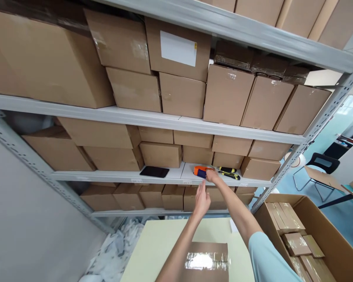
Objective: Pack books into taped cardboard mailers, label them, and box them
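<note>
Here, right grip point(212, 175) closed round orange tool point(199, 170); left grip point(202, 201) unclenched, empty; label point(187, 182) illegible.

A person point(237, 205) in a light blue sleeve point(267, 254) reaches toward a metal rack point(147, 119) of cardboard boxes point(182, 96) in front of me. The right hand point(212, 175) grips an orange and blue tool point(199, 171) on a shelf point(176, 173). Yellow-and-black hand tools point(231, 176) lie just right; a flat black device point(154, 171) lies left. The left hand point(202, 200) hovers before the shelf edge, fingers extended. Below, a taped carton point(207, 250) rests on a pale surface point(155, 239); at right, an open box point(326, 231) holds smaller packages point(295, 243).
</note>
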`<control>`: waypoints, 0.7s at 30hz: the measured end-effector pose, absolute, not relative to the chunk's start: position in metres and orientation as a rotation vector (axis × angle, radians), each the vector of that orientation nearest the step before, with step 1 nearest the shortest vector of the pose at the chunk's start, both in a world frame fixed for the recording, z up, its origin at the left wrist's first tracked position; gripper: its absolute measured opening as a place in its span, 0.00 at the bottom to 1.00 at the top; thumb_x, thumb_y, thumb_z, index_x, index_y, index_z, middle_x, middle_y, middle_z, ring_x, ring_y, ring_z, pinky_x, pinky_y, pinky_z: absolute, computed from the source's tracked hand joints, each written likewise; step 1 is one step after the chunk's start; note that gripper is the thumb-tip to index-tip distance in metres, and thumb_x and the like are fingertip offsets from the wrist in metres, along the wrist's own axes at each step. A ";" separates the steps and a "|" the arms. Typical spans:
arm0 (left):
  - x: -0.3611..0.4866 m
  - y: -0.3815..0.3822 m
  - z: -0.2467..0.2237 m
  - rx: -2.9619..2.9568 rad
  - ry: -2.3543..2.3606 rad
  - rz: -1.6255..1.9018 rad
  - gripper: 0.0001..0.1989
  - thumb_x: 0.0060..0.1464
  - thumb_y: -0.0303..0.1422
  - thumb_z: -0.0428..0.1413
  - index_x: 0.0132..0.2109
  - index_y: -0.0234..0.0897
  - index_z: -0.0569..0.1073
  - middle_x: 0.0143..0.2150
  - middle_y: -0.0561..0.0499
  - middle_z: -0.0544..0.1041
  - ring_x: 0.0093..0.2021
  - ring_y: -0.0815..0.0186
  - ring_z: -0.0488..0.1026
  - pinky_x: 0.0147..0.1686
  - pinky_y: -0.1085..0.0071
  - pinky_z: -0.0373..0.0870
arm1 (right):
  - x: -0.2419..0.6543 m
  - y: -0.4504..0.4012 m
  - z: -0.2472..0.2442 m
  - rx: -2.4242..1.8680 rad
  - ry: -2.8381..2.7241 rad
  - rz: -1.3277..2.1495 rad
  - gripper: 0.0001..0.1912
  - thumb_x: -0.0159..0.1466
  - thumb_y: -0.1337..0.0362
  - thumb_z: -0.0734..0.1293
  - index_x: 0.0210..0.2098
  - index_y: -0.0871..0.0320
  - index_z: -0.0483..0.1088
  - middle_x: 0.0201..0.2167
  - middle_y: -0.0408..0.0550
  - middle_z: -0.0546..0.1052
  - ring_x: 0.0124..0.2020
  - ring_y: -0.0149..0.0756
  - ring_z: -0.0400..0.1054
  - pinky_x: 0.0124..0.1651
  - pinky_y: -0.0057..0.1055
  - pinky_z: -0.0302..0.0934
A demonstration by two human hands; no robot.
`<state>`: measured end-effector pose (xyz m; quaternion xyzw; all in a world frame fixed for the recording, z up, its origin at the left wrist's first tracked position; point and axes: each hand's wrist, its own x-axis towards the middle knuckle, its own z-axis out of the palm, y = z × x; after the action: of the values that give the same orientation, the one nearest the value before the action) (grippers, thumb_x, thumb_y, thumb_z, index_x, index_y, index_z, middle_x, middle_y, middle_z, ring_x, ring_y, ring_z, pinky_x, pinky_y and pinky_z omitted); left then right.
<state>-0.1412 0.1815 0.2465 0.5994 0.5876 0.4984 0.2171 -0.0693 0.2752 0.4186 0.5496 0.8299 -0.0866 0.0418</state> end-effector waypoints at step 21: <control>-0.185 -0.078 0.126 1.177 2.011 0.758 0.41 0.67 0.53 0.53 0.75 0.28 0.63 0.76 0.29 0.66 0.77 0.45 0.62 0.78 0.49 0.56 | 0.139 -0.032 0.170 2.515 2.300 -0.896 0.34 0.80 0.54 0.47 0.74 0.68 0.62 0.73 0.67 0.68 0.75 0.51 0.62 0.77 0.55 0.57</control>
<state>-0.1849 -0.0778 0.1258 0.4521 0.7720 0.2912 0.3389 0.1393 -0.0323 0.1704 0.7007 0.6407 -0.2496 -0.1902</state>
